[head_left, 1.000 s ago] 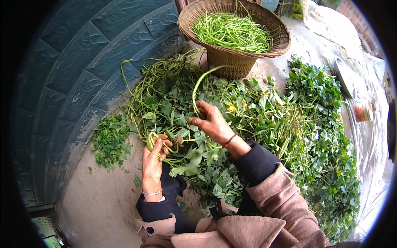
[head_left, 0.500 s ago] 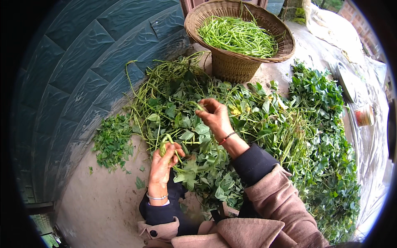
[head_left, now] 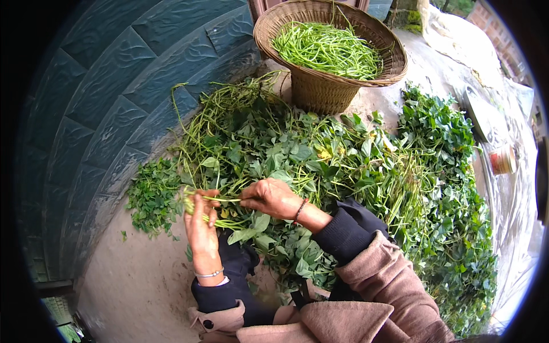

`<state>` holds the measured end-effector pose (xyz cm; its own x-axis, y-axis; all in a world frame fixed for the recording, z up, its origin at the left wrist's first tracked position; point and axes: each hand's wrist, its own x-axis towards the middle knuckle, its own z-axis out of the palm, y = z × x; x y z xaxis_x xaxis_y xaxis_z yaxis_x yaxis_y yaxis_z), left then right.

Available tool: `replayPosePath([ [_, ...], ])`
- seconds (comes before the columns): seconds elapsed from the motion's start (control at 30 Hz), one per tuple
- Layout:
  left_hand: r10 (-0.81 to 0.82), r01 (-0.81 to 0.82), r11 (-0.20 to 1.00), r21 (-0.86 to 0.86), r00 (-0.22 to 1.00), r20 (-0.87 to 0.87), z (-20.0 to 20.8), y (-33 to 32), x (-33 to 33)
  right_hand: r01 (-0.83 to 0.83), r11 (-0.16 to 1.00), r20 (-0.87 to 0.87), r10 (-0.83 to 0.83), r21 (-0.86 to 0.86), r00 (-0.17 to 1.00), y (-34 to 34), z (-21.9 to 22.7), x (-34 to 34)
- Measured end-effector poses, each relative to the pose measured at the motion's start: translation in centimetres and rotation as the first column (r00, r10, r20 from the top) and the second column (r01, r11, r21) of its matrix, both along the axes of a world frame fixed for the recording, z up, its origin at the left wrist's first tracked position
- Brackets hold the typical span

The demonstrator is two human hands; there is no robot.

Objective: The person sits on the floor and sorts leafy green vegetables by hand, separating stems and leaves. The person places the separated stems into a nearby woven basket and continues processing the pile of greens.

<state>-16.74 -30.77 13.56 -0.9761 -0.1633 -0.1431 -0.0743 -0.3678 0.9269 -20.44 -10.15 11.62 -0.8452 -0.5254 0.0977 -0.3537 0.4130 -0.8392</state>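
My left hand point(head_left: 201, 233) is closed around a small bunch of green stems point(head_left: 224, 222), some with leaves hanging from their lower ends. Close by on its right, my right hand point(head_left: 273, 199) pinches the end of a thin green stem that stretches across to the left hand. Both hands are held over a large pile of leafy green vines point(head_left: 297, 153) on the ground. The right fingertips partly hide what they grip.
A wide-rimmed wicker basket point(head_left: 312, 91) filled with cut green stems point(head_left: 329, 50) stands beyond the pile. Plucked leaves point(head_left: 153, 197) lie in a small heap at left, beside a dark tiled wall point(head_left: 108, 114). A tub point(head_left: 502, 160) sits at right near plastic sheeting point(head_left: 514, 211).
My left hand has moved left and slightly up with its bunch. My right hand has come down and left, close to the left hand, and a stem now spans between them.
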Motion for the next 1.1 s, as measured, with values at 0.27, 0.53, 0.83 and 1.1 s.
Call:
replayPosePath([
  [0.27,0.463,-0.456,0.885,0.095,0.883,-0.078,-1.4,-8.1,0.0,0.103,0.804,-0.099,-0.055,0.585,0.994,4.1,-0.3,-1.8],
  [0.53,0.366,-0.361,0.927,0.106,0.93,-0.031,-2.0,-8.1,-0.3,0.321,0.783,-0.201,-0.252,0.532,0.947,6.1,-1.8,-1.9],
  [0.83,0.053,-0.056,0.998,0.036,0.996,0.075,0.2,-2.5,0.0,0.374,0.911,0.088,-0.364,-0.175,0.927,4.1,0.0,-2.7],
  [1.1,-0.109,0.089,0.987,0.13,0.982,0.153,0.3,2.1,0.6,0.39,0.666,0.617,0.135,-0.636,0.775,3.5,1.7,-2.1],
])
